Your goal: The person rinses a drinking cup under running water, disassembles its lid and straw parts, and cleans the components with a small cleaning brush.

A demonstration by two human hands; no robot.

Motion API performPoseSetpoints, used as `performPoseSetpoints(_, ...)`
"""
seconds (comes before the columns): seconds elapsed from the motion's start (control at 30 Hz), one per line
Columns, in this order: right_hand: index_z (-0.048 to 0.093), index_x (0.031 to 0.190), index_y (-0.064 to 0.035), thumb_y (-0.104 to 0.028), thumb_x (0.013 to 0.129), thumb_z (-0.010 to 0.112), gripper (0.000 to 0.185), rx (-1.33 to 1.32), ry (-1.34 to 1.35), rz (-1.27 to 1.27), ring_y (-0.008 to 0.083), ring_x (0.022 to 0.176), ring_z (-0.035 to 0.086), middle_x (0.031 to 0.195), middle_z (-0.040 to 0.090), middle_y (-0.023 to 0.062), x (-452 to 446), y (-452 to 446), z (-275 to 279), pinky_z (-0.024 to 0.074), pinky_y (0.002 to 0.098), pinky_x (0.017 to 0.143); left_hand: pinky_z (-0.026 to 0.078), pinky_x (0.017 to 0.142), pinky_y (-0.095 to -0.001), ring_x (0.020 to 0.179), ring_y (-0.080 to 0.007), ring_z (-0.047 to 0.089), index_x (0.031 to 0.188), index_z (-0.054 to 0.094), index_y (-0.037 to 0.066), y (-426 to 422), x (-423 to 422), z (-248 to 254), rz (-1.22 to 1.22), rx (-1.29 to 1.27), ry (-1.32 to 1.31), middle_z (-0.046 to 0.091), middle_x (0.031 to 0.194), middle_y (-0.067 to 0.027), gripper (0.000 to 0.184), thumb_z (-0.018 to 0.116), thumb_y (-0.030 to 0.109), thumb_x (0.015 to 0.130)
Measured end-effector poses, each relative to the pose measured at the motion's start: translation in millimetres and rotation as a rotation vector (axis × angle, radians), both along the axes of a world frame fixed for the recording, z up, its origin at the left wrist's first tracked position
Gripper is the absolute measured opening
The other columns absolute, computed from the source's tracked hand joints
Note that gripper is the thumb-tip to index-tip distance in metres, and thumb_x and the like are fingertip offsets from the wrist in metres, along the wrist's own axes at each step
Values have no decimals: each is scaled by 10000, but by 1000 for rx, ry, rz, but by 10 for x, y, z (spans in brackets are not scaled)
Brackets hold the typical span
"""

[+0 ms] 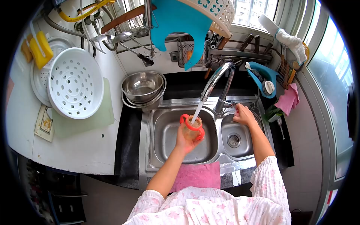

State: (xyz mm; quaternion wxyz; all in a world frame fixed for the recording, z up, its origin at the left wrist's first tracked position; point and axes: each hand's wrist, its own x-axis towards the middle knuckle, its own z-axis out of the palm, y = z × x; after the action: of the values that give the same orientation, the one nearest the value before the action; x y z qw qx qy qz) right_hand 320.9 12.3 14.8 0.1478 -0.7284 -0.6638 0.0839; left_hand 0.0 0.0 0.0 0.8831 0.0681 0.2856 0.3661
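To the left, a white colander (75, 83) overlapping a perforated white disc (38, 88), near a yellow sponge (42, 50), and nested steel bowls (142, 87) on the black surface (126, 150). Up top, a turquoise plastic piece (180, 24) beside a cream basket (222, 14); to the right, dark-handled knives (246, 42), a blue holder (269, 92), a white glove (291, 44) and a pink cloth (288, 99).

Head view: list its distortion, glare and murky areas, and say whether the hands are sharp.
Head view: wide-angle bending bows the right window frame, with black rounded corners; top window washed out, bright glints on the faucet; black unit at lower left murky. Same view: left hand and right hand show no obvious blur.
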Motion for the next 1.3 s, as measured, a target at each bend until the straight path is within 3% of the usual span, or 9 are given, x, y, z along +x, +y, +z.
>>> performPoseSetpoints(0.5,484,955,-54,-214,595,624,418,-4,-33,25,326,804,524,882,576,127,-12,12,6,445,398,718,509,800,-422,981,-224,557,1180,492,142,64,45,-26,-55,23,-32,538,1124,-65,623,440,618,780)
performPoseSetpoints(0.57,483,956,-58,-215,592,626,421,-17,-21,20,325,810,527,877,580,127,-7,20,-11,447,394,724,530,746,-419,780,-241,613,1121,513,55,52,67,36,-6,26,-8,595,906,-121,667,400,628,798)
performPoseSetpoints(0.8,480,977,-72,-222,608,612,420,-45,-31,8,326,849,538,877,609,110,-33,11,61,457,403,753,529,755,-426,767,-252,616,1096,529,49,48,52,64,-4,9,-22,598,873,-140,664,396,628,801)
performPoseSetpoints(0.9,483,1007,-74,-233,615,609,442,-73,-32,3,333,848,538,886,608,118,-32,18,49,457,406,761,527,758,-421,782,-252,616,1096,532,55,46,15,68,-16,15,-8,599,883,-136,661,395,631,802)
performPoseSetpoints(0.97,489,1063,-73,-241,621,605,487,-74,-20,18,337,868,537,953,592,130,-2,4,41,450,406,785,507,808,-426,995,-248,551,1174,496,132,63,12,16,-51,52,-19,546,1103,-83,625,419,622,794)
performPoseSetpoints(1.1,487,1114,-68,-230,635,596,517,-11,-20,85,335,891,531,1034,560,140,-29,-138,148,441,398,813,501,812,-426,1011,-250,542,1191,486,142,77,-37,-98,-80,54,5,537,1123,-76,627,410,625,799)
performPoseSetpoints(1.3,465,1162,-58,-213,688,588,514,20,309,106,285,1010,524,1096,518,147,-227,-418,578,417,330,884,467,859,-436,1062,-258,510,1218,462,154,62,-63,-393,-49,4,34,496,1185,-71,624,406,618,804)
